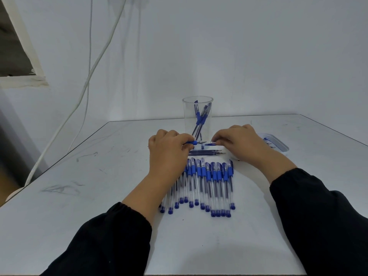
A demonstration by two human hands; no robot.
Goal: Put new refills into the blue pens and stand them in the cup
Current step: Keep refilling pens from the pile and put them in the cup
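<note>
Left hand: fingers curled round a blue pen, its tip pointing right, held just above the bench.
Right hand: pinches a small blue-and-clear piece, likely the pen cap, just beside the pen tip.
Cup: clear, upright behind the hands, with a few finished pens leaning inside.
Refills: a few loose ones lie side by side on the bench under the hands.
Pen row: capped pens lie close together in front of the wrists.
Risk, cap: if cap and tip meet off-axis, the cap may skid off or be dropped.
Risk, refills: they look free to roll if a hand brushes them.
Risk, cup: tall and light-looking; a knock from a knuckle could tip it.
Risk, row: the left wrist hangs over it and could scatter the pens.
Hidden: the left palm covers the pen barrel, so I cannot tell whether the refill is seated.
Hard to make out: the tray behind the right hand holds blue items too small to name.
</note>
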